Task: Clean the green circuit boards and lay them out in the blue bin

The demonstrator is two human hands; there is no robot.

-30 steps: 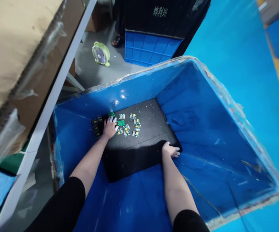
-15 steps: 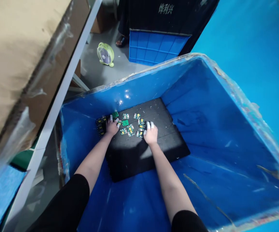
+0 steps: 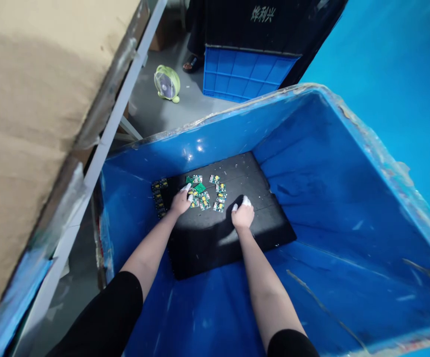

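Note:
Inside a deep blue bin (image 3: 215, 130), a black sheet (image 3: 203, 248) lies at the bottom. My left hand (image 3: 181, 200) is at the left edge of a loose group of small green circuit boards (image 3: 205, 200), its white-capped fingers extended and touching them. Right of that group stands an uneven column of boards (image 3: 220, 188). My right hand (image 3: 243, 214) is over the sheet to the right of this column, apart from it, with white-capped thumb and fingers spread and nothing seen between them. More boards (image 3: 158, 196) line the sheet's left edge.
Cardboard (image 3: 32, 99) and a pale metal rail (image 3: 116, 111) rise close on the left. Beyond the bin are a green fan (image 3: 167, 83), a blue crate (image 3: 248, 74) and a person's foot (image 3: 190, 64). The bin walls surround both forearms.
My left hand has moved right, away from the boards at the left edge, and the loose boards are bunched closer together. My right hand has moved off the column, rightward and slightly down.

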